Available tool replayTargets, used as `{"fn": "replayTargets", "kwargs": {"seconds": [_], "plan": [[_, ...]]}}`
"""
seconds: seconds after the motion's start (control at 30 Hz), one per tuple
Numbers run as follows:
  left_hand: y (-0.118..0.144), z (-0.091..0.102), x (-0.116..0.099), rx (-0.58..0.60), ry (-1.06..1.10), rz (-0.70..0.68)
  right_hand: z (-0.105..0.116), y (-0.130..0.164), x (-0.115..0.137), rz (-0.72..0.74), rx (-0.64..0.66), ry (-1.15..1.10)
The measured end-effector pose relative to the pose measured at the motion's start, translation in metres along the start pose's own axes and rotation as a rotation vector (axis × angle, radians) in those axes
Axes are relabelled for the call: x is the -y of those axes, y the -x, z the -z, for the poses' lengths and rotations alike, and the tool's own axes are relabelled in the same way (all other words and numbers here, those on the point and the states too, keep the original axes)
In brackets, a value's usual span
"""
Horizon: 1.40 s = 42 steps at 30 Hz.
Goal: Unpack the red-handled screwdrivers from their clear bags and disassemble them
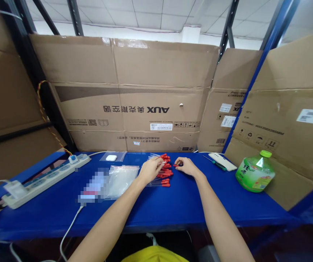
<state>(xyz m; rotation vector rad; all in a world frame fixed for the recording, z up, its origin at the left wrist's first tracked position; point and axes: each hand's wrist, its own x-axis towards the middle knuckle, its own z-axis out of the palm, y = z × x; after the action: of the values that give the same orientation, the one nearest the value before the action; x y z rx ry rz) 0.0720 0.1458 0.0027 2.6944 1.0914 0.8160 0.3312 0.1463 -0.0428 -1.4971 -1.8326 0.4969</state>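
A pile of glass droppers with red rubber bulbs [165, 181] lies on the blue table, the bulbs pointing right and the clear tubes left. Over its left side is my left hand [151, 171], closed with a thin clear dropper tube [162, 162] pinched at the fingertips. Just right of the pile, my right hand [187, 166] is closed on a small red rubber bulb [175, 165]. A gap separates the tube from that bulb. My left hand hides part of the glass tubes.
Left of the pile lie clear plastic bags [121, 182] and a blurred phone [94, 187] on a cable. A power strip [55, 177] runs along the left edge. At right are a green-handled screwdriver [219, 166], a white flat case [223, 161] and a green bottle [255, 174]. Cardboard walls [145, 65] surround the table.
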Motion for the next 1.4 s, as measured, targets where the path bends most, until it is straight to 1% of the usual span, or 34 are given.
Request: {"fn": "replayTargets", "kwargs": {"seconds": [0.07,0.13,0.23,0.27,0.3,0.33,0.4,0.47,0.5,0.53,0.6,0.73,0.83,0.9,0.93,0.97,1.07,1.1,1.13,1.17,1.3,1.4], "plan": [[0.000,0.000,0.003,0.009,0.035,-0.032,0.001,0.001,0.004,-0.004,0.009,0.024],[0.000,0.003,0.004,0.038,0.080,-0.089,0.003,0.001,0.010,0.028,-0.025,0.035],[0.003,0.015,0.002,0.121,0.125,-0.147,0.009,0.002,0.027,0.086,-0.093,0.029],[0.004,0.021,0.000,0.157,0.135,-0.161,0.010,0.002,0.034,0.092,-0.087,0.002],[0.005,0.026,-0.003,0.198,0.146,-0.180,0.010,0.003,0.040,0.094,-0.054,-0.035],[0.006,0.030,-0.007,0.243,0.158,-0.207,0.010,0.004,0.047,0.097,0.005,-0.066],[0.009,0.037,-0.014,0.335,0.179,-0.287,0.007,0.007,0.057,0.099,0.166,-0.090],[0.011,0.039,-0.020,0.395,0.187,-0.371,0.001,0.010,0.065,0.101,0.279,-0.054],[0.012,0.038,-0.022,0.417,0.184,-0.397,-0.001,0.011,0.068,0.103,0.308,-0.024],[0.013,0.037,-0.023,0.439,0.173,-0.406,-0.004,0.011,0.069,0.105,0.321,0.008],[0.013,0.032,-0.023,0.485,0.135,-0.374,-0.006,0.012,0.071,0.105,0.324,0.056],[0.014,0.025,-0.019,0.536,0.078,-0.287,-0.006,0.012,0.073,0.118,0.276,0.070],[0.015,0.024,-0.017,0.536,0.083,-0.262,-0.004,0.012,0.074,0.141,0.196,0.041],[0.014,0.026,-0.016,0.500,0.085,-0.275,-0.003,0.011,0.074,0.144,0.136,0.025],[0.013,0.027,-0.016,0.444,0.079,-0.289,-0.003,0.011,0.073,0.143,0.107,0.025],[0.012,0.029,-0.016,0.359,0.068,-0.303,-0.003,0.010,0.073,0.140,0.083,0.027],[0.008,0.033,-0.014,0.035,-0.008,-0.305,-0.004,0.009,0.072,0.142,0.067,-0.009],[0.007,0.032,-0.013,-0.033,-0.045,-0.296,-0.005,0.009,0.073,0.146,0.073,-0.053],[0.006,0.031,-0.011,-0.063,-0.081,-0.283,-0.006,0.009,0.074,0.151,0.072,-0.108],[0.005,0.028,-0.010,-0.055,-0.113,-0.262,-0.007,0.009,0.076,0.155,0.062,-0.164],[0.004,0.018,-0.008,0.104,-0.169,-0.092,-0.008,0.010,0.084,0.155,-0.013,-0.311],[0.004,0.018,-0.012,0.143,-0.180,0.004,-0.005,0.009,0.087,0.139,-0.027,-0.401]]}}
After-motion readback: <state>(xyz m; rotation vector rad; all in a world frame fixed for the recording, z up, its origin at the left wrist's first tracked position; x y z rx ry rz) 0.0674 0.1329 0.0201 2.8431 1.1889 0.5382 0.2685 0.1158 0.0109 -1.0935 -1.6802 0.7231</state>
